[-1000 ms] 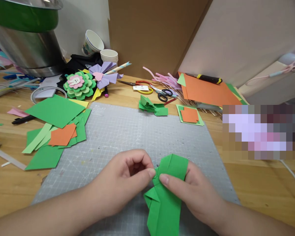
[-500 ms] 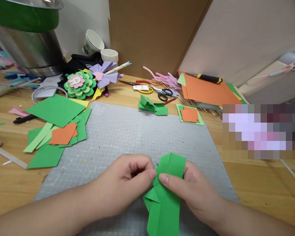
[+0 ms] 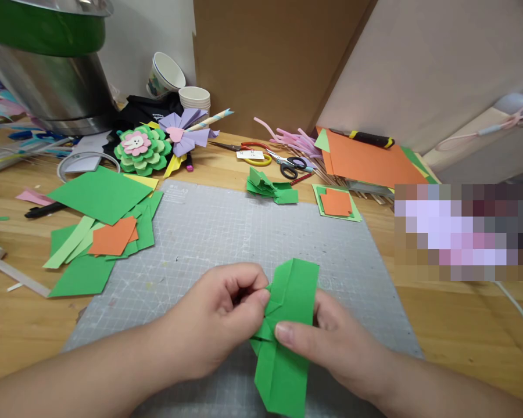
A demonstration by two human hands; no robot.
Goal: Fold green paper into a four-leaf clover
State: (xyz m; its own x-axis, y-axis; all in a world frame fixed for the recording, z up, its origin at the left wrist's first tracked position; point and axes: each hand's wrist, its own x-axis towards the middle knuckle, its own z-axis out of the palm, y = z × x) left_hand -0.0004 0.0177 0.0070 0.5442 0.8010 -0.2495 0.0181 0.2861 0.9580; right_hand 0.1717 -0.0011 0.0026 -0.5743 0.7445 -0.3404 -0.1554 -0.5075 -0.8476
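Observation:
A folded green paper (image 3: 290,348) is held upright-lengthwise over the grey cutting mat (image 3: 209,232). At its upper left edge, my left hand (image 3: 230,313) pinches a small fold between thumb and curled fingers. My right hand (image 3: 340,342) grips the right side, its thumb flat on the front near the middle and its fingers behind the paper, mostly hidden. Creases and small folded flaps show along the left side of the paper. Another folded green paper piece (image 3: 272,188) lies at the mat's back edge.
Green and orange paper pieces (image 3: 100,197) lie at left, near a tape roll. Small paper squares (image 3: 336,203) rest at the mat's back right. Behind are scissors (image 3: 290,165), orange sheets (image 3: 370,162), a paper flower (image 3: 142,148), paper cups (image 3: 194,97) and a metal pot (image 3: 65,81).
The green paper has shifted left and slightly up, with its left flap flatter. Both hands have moved slightly left, still holding it.

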